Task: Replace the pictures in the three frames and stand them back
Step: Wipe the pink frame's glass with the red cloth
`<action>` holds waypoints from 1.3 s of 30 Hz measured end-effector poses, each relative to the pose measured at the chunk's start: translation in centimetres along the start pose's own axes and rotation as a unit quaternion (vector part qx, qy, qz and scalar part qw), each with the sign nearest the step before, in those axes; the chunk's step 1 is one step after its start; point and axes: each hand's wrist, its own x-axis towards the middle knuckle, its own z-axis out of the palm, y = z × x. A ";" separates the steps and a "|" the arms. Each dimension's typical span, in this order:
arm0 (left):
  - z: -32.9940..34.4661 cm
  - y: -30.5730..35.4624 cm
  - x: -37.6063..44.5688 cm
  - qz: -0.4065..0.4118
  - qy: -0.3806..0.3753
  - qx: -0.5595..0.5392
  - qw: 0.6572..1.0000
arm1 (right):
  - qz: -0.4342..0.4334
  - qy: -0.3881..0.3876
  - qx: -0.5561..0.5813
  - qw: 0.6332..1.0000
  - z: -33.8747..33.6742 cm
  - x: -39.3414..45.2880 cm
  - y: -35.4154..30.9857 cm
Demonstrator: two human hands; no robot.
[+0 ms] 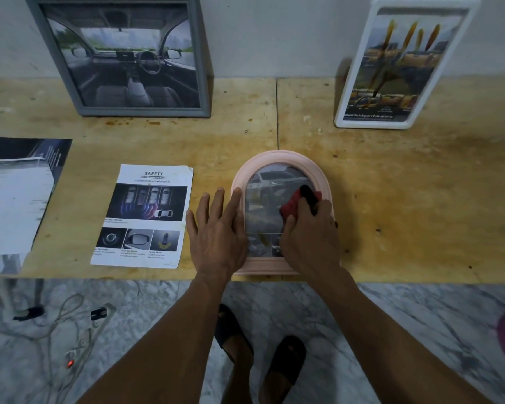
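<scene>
Left hand (216,225) is lying flat, fingers (218,199) straight and slightly spread, pressing down on the left rim of the pink frame (280,160) and partly on the surface (391,185) beside it. Right hand (309,237) is curling its fingers round a red cloth (292,204) with a dark patch, holding it against the glass on the frame's right side. The pink frame is lying face up and flat at the near edge of the surface, arched top pointing away, a car picture showing inside; it is sitting between and under both hands. Grey frame (117,53) with a car-interior picture is standing at the back left, leaning on the wall. White frame (405,62) is standing at the back right, tilted. A "SAFETY" leaflet (143,217) is lying flat just left of the left hand, not touching it. Another sheet (18,193) is lying at the far left edge. Cables (70,330) are lying on the floor below.
</scene>
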 end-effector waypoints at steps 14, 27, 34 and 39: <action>-0.1 0.1 -0.1 0.006 -0.006 0.001 1.000 | -0.014 -0.034 0.109 0.993 1.3 0.1 -3.7; -0.4 0.1 -0.1 0.006 -0.004 -0.009 1.000 | -0.177 -0.097 0.043 0.978 0.8 -0.3 -2.4; -0.2 0.2 -0.2 0.006 -0.004 -0.014 1.000 | -0.199 -0.061 -0.141 0.968 -3.2 0.5 1.3; -0.2 0.1 -0.3 0.006 0.003 -0.017 1.000 | -0.147 -0.009 -0.158 0.976 -2.4 -0.6 3.2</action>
